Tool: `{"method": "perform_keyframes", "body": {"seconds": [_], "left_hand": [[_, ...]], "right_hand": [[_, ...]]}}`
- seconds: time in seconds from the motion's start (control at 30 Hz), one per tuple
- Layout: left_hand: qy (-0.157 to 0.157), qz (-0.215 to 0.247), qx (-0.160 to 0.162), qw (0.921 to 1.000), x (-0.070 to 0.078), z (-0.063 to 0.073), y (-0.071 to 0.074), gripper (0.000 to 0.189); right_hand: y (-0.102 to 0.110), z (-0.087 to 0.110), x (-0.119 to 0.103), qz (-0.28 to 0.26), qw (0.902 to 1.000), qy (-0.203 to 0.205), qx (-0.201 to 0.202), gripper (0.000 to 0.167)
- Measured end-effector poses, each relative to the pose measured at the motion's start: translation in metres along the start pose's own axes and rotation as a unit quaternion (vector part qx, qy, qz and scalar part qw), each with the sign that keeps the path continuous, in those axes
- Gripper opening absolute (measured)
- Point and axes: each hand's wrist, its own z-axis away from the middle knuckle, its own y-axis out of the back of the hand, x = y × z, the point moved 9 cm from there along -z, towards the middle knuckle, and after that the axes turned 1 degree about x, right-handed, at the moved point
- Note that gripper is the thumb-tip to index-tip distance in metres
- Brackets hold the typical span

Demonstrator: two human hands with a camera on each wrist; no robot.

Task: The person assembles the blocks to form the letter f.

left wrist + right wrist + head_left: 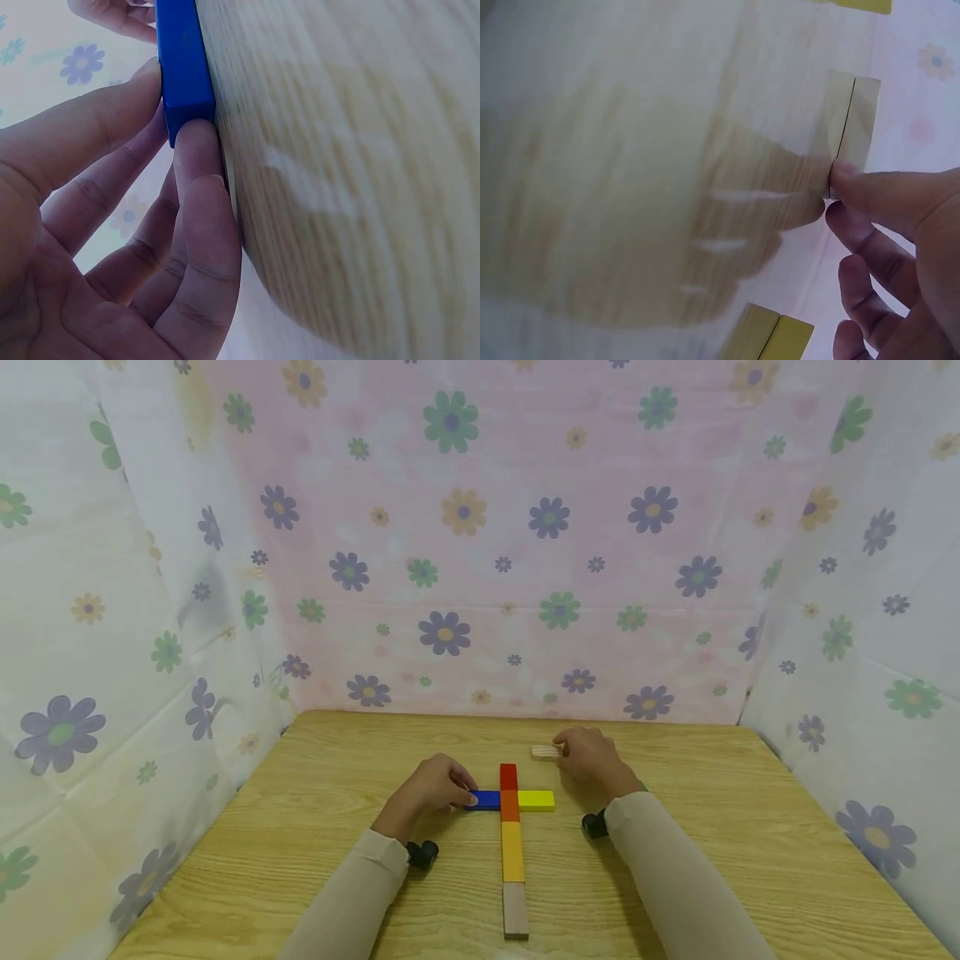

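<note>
On the table, colored blocks form a cross. My left hand (438,783) grips the outer end of its left arm, a blue block (487,800). In the left wrist view, the thumb lies along one face of the blue block (186,71), and fingertips press its end. Farther back to the right, my right hand (592,756) pinches the near end of a plain wooden block (543,752) lying on the table. In the right wrist view, thumb and index finger meet at the end of this plain block (862,124).
The cross also has a red block (508,775) on top, an orange-red block (510,807) at the center, a yellow block (536,801) on the right, then an amber block (512,852) and a plain block (515,908) toward me. Flowered cloth (495,543) encloses the table.
</note>
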Motion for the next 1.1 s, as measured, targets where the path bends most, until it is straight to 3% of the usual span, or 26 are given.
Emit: {"method": "perform_keyframes", "body": {"seconds": [0.17,0.6,1.1], "left_hand": [[0.000,-0.001,-0.001,1.0000,-0.001,-0.001,0.000,0.009],[0.001,-0.005,0.000,1.0000,-0.002,-0.002,0.000,0.009],[-0.003,-0.010,-0.001,0.9999,-0.002,-0.003,-0.001,0.009]], "right_hand": [[0.001,0.000,-0.001,0.001,1.0000,-0.001,0.003,0.036],[0.014,-0.006,-0.020,0.004,0.9990,0.034,0.030,0.035],[0.003,-0.022,-0.039,0.015,0.9989,0.045,0.002,0.032]]}}
